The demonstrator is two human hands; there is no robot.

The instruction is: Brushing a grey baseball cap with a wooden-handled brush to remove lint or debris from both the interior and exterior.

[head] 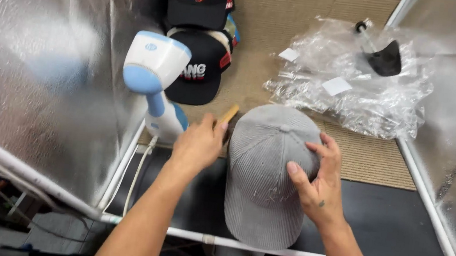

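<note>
Grey corduroy cap point(268, 172), brim toward wearer; right hand point(318, 180) spread open on crown, left hand point(199, 145) beside it gripping tan wooden-handled tool point(229, 114).

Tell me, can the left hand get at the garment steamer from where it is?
Probably yes. The left hand is right beside the blue and white garment steamer, with nothing between them, though it seems to hold a wooden stick.
</note>
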